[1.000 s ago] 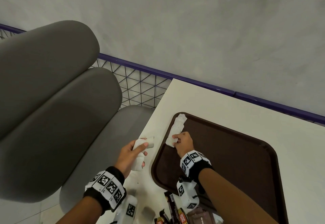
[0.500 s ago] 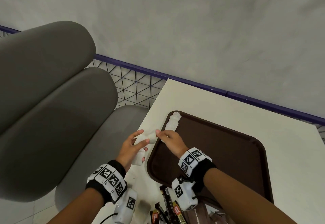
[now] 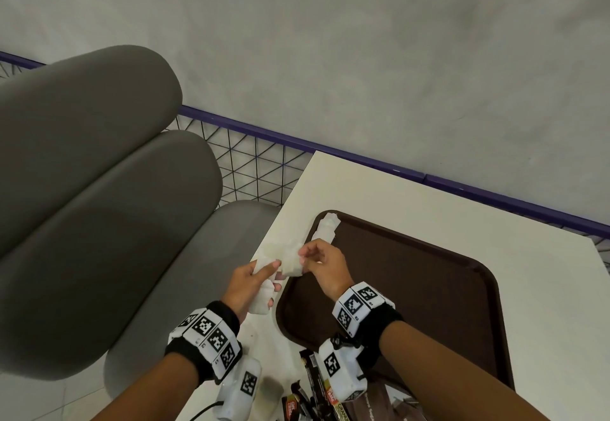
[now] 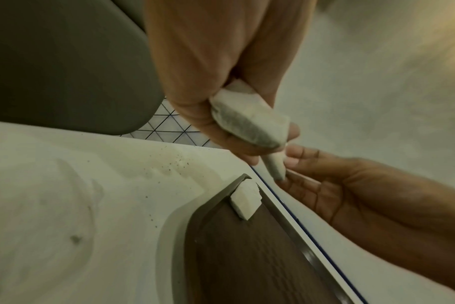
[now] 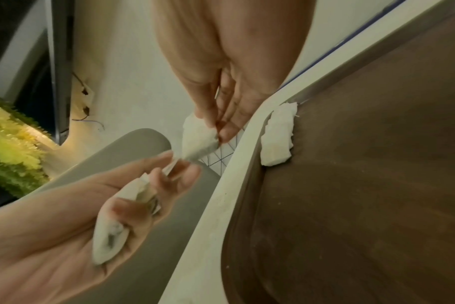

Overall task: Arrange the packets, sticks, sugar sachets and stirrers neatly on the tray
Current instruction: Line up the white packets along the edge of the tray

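Head view: 1 brown tray (image 3: 429, 292) on a white counter (image 3: 412, 209). 1 white packet (image 3: 325, 227) lies inside the tray's far-left corner, long axis along the left rim, pointing away from the person. Left hand (image 3: 246, 283) holds a second white packet (image 3: 260, 292) over the counter edge left of the tray, fingers curled round it, long axis roughly parallel to the tray's left rim. Right hand (image 3: 325, 263) pinches a third white packet (image 3: 290, 260) between thumb and fingertips, just beside the left hand's fingers, over the tray's left rim. Dark sticks and sachets (image 3: 317, 387) lie heaped at the near edge of the tray, partly hidden by the right wrist. Grey padded seat (image 3: 99, 206) to the left; wire mesh with a purple rail (image 3: 251, 163) behind the counter; grey wall beyond.

Left wrist view: left hand (image 4: 221, 92) grips its packet (image 4: 247, 119), which angles down to the right. Right hand (image 4: 325, 185), palm up, fingers on a thin white edge (image 4: 274, 166). Tray corner packet (image 4: 246, 199) rests against the rim. Dark specks on the counter (image 4: 104, 185).

Right wrist view: right hand (image 5: 229, 92) pinches its packet (image 5: 198, 139), narrow end pointing down toward the left hand (image 5: 78, 226), which carries 1 packet (image 5: 109, 242) in loosely curled fingers. Corner packet (image 5: 277, 135) lies along the tray rim (image 5: 249, 164). Green foliage (image 5: 11, 148) at far left.
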`<state>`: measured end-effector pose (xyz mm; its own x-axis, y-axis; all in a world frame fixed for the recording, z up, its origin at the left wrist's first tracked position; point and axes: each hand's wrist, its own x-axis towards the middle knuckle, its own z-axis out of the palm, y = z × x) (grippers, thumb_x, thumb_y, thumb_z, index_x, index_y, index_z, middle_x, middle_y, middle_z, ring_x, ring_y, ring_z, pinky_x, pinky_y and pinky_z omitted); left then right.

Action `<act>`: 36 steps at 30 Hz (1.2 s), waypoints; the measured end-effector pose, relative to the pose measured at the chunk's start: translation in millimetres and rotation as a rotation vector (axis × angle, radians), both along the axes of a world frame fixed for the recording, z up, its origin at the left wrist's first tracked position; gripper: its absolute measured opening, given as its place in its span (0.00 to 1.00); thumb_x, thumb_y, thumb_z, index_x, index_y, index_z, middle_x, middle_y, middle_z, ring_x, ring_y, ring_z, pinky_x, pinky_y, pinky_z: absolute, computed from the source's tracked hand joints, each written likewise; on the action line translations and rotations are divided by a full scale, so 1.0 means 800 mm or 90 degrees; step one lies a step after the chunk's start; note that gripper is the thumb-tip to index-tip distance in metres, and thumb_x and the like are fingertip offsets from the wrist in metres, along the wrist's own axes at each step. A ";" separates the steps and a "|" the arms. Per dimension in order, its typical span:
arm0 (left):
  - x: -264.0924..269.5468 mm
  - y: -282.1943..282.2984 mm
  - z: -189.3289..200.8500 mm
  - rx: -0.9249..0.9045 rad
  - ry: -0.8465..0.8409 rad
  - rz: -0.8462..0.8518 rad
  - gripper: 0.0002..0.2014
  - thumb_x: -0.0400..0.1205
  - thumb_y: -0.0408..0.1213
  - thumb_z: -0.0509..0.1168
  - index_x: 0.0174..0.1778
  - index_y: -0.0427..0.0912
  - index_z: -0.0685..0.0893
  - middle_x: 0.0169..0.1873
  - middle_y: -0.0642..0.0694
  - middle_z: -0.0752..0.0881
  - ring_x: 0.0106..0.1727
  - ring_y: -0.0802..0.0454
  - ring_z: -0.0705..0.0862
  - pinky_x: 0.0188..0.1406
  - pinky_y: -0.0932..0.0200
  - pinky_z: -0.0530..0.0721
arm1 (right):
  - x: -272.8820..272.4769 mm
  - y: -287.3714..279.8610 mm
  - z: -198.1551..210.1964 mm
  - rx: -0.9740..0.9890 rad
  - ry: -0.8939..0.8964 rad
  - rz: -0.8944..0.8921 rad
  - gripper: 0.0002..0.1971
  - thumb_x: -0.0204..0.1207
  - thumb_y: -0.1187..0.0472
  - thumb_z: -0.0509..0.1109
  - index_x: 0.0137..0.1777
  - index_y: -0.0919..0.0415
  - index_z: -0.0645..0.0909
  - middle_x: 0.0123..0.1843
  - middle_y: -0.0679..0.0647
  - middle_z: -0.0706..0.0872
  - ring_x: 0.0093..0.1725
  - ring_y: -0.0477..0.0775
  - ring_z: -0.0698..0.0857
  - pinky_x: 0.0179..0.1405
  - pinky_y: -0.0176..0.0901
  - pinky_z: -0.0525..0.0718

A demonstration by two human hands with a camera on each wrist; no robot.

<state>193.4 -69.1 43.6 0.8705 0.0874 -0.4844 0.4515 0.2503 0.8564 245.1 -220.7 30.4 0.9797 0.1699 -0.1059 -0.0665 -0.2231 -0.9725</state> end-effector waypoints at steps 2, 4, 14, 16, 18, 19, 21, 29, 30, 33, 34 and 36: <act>-0.001 0.002 -0.002 -0.044 0.022 0.009 0.10 0.82 0.37 0.65 0.52 0.33 0.81 0.39 0.35 0.87 0.22 0.53 0.82 0.16 0.64 0.76 | 0.006 -0.011 -0.010 -0.019 0.006 -0.070 0.19 0.71 0.80 0.64 0.34 0.52 0.79 0.36 0.48 0.81 0.39 0.50 0.80 0.39 0.38 0.82; -0.002 0.004 -0.005 -0.065 0.032 0.019 0.11 0.84 0.39 0.62 0.53 0.33 0.80 0.36 0.35 0.87 0.21 0.54 0.81 0.16 0.66 0.75 | 0.010 -0.024 -0.020 -0.051 0.010 -0.123 0.21 0.71 0.81 0.63 0.33 0.50 0.78 0.36 0.49 0.80 0.35 0.48 0.78 0.36 0.32 0.80; 0.004 0.018 -0.011 -0.074 0.056 0.055 0.16 0.84 0.46 0.60 0.51 0.34 0.79 0.29 0.39 0.85 0.19 0.54 0.78 0.17 0.65 0.76 | 0.014 -0.034 -0.050 -0.119 0.038 -0.107 0.11 0.68 0.77 0.72 0.42 0.60 0.79 0.35 0.47 0.76 0.33 0.43 0.75 0.33 0.24 0.79; 0.005 0.021 -0.014 -0.078 0.081 0.051 0.16 0.83 0.49 0.60 0.49 0.37 0.78 0.30 0.40 0.83 0.20 0.54 0.77 0.18 0.65 0.76 | 0.015 -0.027 -0.053 -0.146 0.036 -0.093 0.12 0.68 0.78 0.71 0.42 0.60 0.78 0.36 0.48 0.76 0.32 0.42 0.74 0.32 0.24 0.78; 0.004 0.022 -0.016 -0.068 0.105 0.040 0.14 0.82 0.49 0.61 0.47 0.39 0.76 0.32 0.41 0.81 0.21 0.55 0.76 0.21 0.65 0.75 | 0.018 -0.021 -0.058 -0.190 0.027 -0.084 0.13 0.68 0.78 0.70 0.40 0.58 0.77 0.39 0.52 0.76 0.32 0.42 0.73 0.33 0.23 0.76; 0.003 0.023 -0.018 -0.056 0.113 0.035 0.13 0.82 0.49 0.62 0.46 0.40 0.76 0.32 0.41 0.80 0.23 0.55 0.75 0.22 0.64 0.75 | 0.019 -0.019 -0.060 -0.215 0.022 -0.082 0.13 0.68 0.79 0.70 0.41 0.59 0.77 0.42 0.54 0.75 0.33 0.42 0.73 0.34 0.23 0.74; 0.002 0.025 -0.022 -0.038 0.116 0.037 0.09 0.81 0.44 0.65 0.45 0.41 0.76 0.33 0.42 0.80 0.26 0.53 0.75 0.25 0.63 0.75 | 0.021 -0.015 -0.063 -0.261 0.018 -0.080 0.12 0.67 0.79 0.69 0.44 0.62 0.79 0.45 0.54 0.73 0.36 0.45 0.73 0.34 0.23 0.71; 0.005 0.035 -0.034 -0.063 0.126 0.035 0.12 0.79 0.19 0.59 0.56 0.34 0.77 0.46 0.41 0.79 0.41 0.52 0.77 0.38 0.60 0.76 | 0.029 -0.010 -0.067 -0.311 0.022 -0.088 0.11 0.69 0.79 0.67 0.50 0.70 0.80 0.50 0.54 0.70 0.41 0.49 0.74 0.32 0.21 0.75; 0.006 0.036 -0.033 -0.067 0.126 0.031 0.15 0.78 0.17 0.55 0.56 0.34 0.77 0.46 0.41 0.80 0.43 0.52 0.78 0.40 0.60 0.76 | 0.029 -0.010 -0.067 -0.310 0.023 -0.089 0.11 0.69 0.79 0.67 0.50 0.70 0.80 0.50 0.54 0.70 0.40 0.49 0.73 0.33 0.21 0.75; 0.009 0.034 -0.032 -0.093 0.116 0.025 0.17 0.77 0.14 0.48 0.52 0.33 0.77 0.46 0.40 0.83 0.46 0.50 0.80 0.45 0.59 0.78 | 0.029 -0.011 -0.067 -0.315 0.025 -0.088 0.11 0.69 0.79 0.66 0.51 0.69 0.80 0.50 0.54 0.70 0.42 0.50 0.74 0.38 0.26 0.73; 0.009 0.033 -0.031 -0.111 0.109 0.030 0.18 0.77 0.14 0.47 0.52 0.32 0.77 0.47 0.38 0.83 0.45 0.48 0.81 0.46 0.58 0.79 | 0.028 -0.011 -0.065 -0.317 0.024 -0.085 0.11 0.69 0.78 0.67 0.51 0.69 0.80 0.51 0.54 0.69 0.44 0.50 0.74 0.42 0.29 0.75; 0.009 0.031 -0.030 -0.137 0.102 0.030 0.17 0.78 0.14 0.47 0.54 0.31 0.76 0.49 0.36 0.83 0.46 0.45 0.83 0.45 0.57 0.84 | 0.025 -0.012 -0.062 -0.318 0.010 -0.084 0.11 0.69 0.76 0.68 0.51 0.67 0.80 0.52 0.53 0.67 0.49 0.50 0.73 0.51 0.33 0.75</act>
